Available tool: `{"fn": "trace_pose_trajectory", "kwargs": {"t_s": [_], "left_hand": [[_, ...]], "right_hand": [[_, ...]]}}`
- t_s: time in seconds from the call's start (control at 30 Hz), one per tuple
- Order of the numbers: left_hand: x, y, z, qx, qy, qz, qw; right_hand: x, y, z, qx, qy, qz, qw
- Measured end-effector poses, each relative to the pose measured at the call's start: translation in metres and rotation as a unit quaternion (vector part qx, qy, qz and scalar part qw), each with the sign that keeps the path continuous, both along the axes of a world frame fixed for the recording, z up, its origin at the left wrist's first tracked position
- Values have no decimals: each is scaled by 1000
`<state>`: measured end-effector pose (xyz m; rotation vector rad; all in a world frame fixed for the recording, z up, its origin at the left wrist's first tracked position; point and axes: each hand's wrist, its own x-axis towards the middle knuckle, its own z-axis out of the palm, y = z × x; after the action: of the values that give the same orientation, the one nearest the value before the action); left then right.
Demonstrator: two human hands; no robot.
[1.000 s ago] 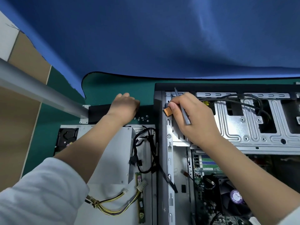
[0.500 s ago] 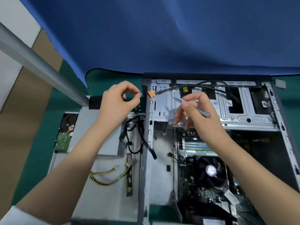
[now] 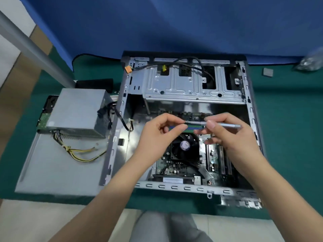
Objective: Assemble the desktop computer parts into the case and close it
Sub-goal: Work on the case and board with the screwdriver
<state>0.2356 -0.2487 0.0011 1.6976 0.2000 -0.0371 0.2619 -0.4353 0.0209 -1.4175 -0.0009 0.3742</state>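
Green matting covers the surface [image 3: 283, 137] where the open grey metal computer case [image 3: 188, 95] lies on its side. Above its motherboard fan [image 3: 185, 145] my right hand [image 3: 227, 135] grips a slim silver screwdriver [image 3: 225, 125], while my left hand [image 3: 162, 131] pinches its tip. Beside the case rests the grey boxy power supply [image 3: 76, 110]

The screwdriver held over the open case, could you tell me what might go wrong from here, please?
1. The right hand holds the screwdriver and the left hand pinches at its tip above the motherboard; anything small that slips could fall among the components.
2. The tip hangs close over the CPU fan and could knock it.
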Motion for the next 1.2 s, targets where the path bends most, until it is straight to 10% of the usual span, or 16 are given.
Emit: {"fn": "trace_pose_trajectory", "kwargs": {"t_s": [1.2], "left_hand": [[-7,-31,-12,-62,37,-78,994]], "right_hand": [[-38,-26,-21,29,-7,-69,997]]}}
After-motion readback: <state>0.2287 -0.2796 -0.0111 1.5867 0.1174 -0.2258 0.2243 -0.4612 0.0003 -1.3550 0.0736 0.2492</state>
